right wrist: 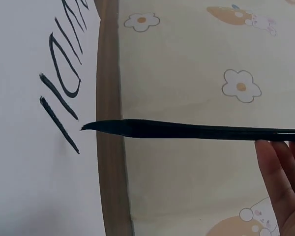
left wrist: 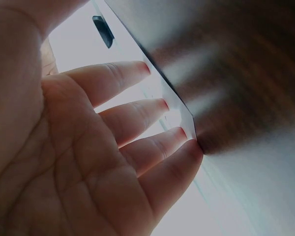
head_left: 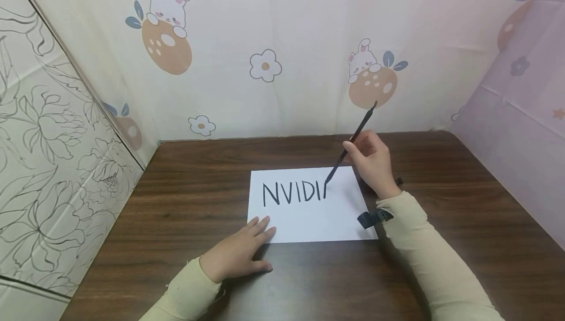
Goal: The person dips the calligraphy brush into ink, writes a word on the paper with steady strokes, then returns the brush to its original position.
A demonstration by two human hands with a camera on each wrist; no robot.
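Note:
A dark writing brush (head_left: 355, 135) slants down to the left in my right hand (head_left: 373, 160), pinched between thumb and fingers. Its dark bristle tip (right wrist: 105, 127) is close to the last stroke on the white paper (head_left: 318, 223); in the right wrist view the tip looks just off the sheet. Black letters (head_left: 291, 193) read "NVIDI", followed by one more slanted stroke. My left hand (head_left: 240, 251) lies with fingers spread, its fingertips (left wrist: 160, 105) resting on the paper's lower left corner and its thumb on the table.
The paper lies on a dark wooden table (head_left: 190, 198). Behind it hangs a pale curtain (head_left: 309, 16) printed with rabbits and flowers. A panel (head_left: 53, 129) with drawn flowers stands at the left. A black wrist strap mount (head_left: 372, 218) sits on the right wrist, over the sheet's edge.

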